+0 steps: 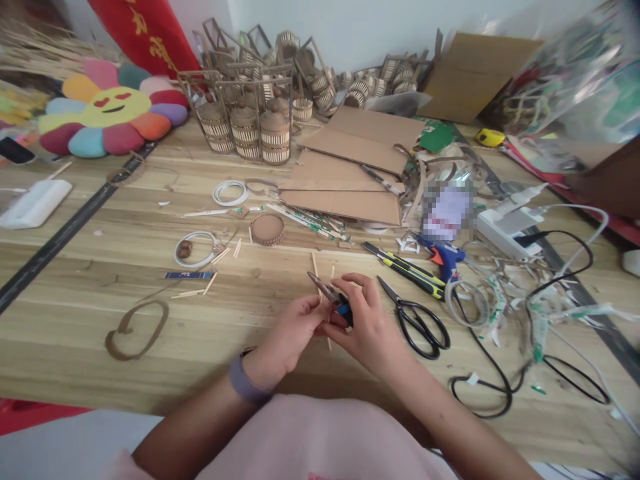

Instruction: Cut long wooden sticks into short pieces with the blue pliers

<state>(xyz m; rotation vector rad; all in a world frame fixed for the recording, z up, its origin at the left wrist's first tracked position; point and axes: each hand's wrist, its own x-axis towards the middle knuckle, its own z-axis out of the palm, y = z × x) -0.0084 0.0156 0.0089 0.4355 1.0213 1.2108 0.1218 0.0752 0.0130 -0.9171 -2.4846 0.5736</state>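
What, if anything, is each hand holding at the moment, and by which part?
The right hand holds small blue-handled cutters by the handles; the left hand seems to pinch a thin stick near its middle.

The wooden table (pixel 100 320) bears cardboard sheets (pixel 350 193), black scissors (pixel 419 323), a glue gun (pixel 444 257) and perhaps a power strip (pixel 505 232).

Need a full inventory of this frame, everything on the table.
cutters: one, blue-handled, in right hand
thin stick: one, pale, pinched by left hand
scissors: one, black, right of hands
glue gun: one, blue, beyond scissors
cardboard sheets: several, brown, centre back
woven baskets: many, tan, back
flower cushion: one, multicoloured, back left
power strip: one, white, right
left hand: one, grey wristband, centre
right hand: one, bare, centre
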